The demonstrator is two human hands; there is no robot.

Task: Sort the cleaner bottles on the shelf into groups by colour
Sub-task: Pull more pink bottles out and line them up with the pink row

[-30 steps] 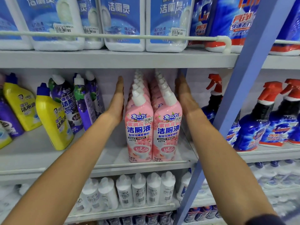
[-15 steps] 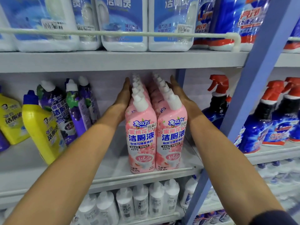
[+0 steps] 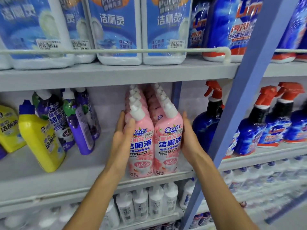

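Two rows of pink cleaner bottles (image 3: 154,143) with white caps stand on the middle shelf (image 3: 66,178), running from front to back. My left hand (image 3: 122,140) lies flat against the left side of the front pink bottle, fingers straight. My right hand (image 3: 189,138) presses flat against the right side of the other front pink bottle. To the left stand leaning purple bottles (image 3: 79,122) and yellow bottles (image 3: 41,140) with blue caps.
A blue upright post (image 3: 240,100) crosses right of the pink rows. Blue spray bottles (image 3: 272,123) with red triggers stand beyond it. Large blue-labelled white jugs (image 3: 116,30) fill the top shelf behind a rail. White bottles (image 3: 149,203) line the shelf below.
Both hands have drawn back along the pink rows from the rear to the front bottles. The view has shifted closer and slightly down.
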